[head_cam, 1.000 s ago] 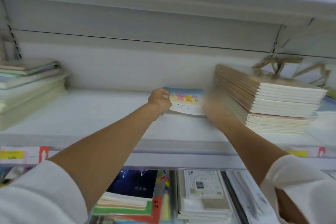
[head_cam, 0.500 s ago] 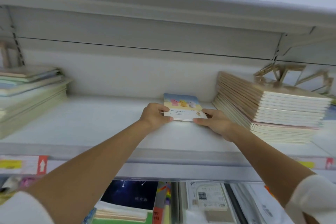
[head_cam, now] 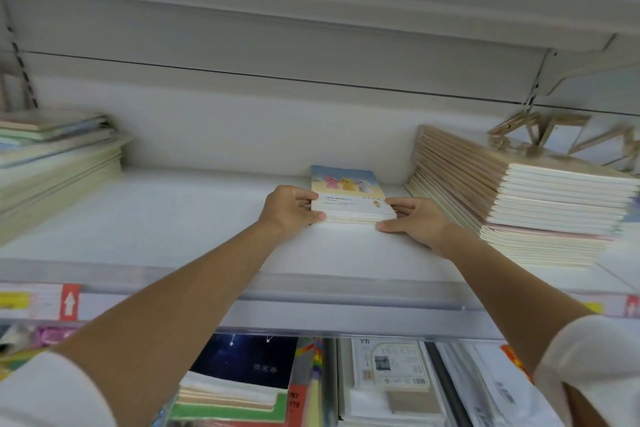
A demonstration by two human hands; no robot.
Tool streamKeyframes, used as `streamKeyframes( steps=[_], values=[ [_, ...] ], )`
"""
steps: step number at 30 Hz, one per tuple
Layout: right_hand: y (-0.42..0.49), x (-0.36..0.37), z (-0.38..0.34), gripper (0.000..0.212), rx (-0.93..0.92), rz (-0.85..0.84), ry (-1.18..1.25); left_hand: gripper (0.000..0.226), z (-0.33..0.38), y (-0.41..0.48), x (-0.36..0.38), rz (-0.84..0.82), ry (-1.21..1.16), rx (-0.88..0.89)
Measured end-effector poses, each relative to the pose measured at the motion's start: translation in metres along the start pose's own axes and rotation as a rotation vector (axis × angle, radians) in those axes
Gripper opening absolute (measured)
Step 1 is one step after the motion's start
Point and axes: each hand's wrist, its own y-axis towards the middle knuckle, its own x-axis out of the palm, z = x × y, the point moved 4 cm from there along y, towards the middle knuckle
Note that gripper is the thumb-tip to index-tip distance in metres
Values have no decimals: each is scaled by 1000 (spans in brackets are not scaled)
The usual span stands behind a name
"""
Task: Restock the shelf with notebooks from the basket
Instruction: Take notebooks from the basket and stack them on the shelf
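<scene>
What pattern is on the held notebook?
The notebook shows pink, yellow, white cartoon figures under blue sky; head view.

Both bare forearms reach up and forward and converge over the middle of the shelf (head_cam: 173, 218), with white sleeves (head_cam: 52, 392) bunched near the elbows. The left hand (head_cam: 289, 210) curls its fingers against the left side of a small stack of notebooks (head_cam: 349, 199), with its thumb at the front edge. The right hand (head_cam: 417, 224) mirrors this on the right side.

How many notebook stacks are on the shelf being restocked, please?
3: left stack at the frame's left edge, middle stack at centre, right stack beside it. Others may be hidden.
</scene>
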Motion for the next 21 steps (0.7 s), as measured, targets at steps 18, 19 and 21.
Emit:
streamKeyframes(
  steps=[18,19,21],
  values=[
    [-26,12,-25,53,-55,153,-249,53,18,-21,-5,-42,175,-12],
    [-32,13,-31,51,-122,239,-311,39,24,-28,-11,36,206,24],
    [-47,22,-44,40,-255,362,-368,15,37,-47,-27,196,247,61]
  ],
)
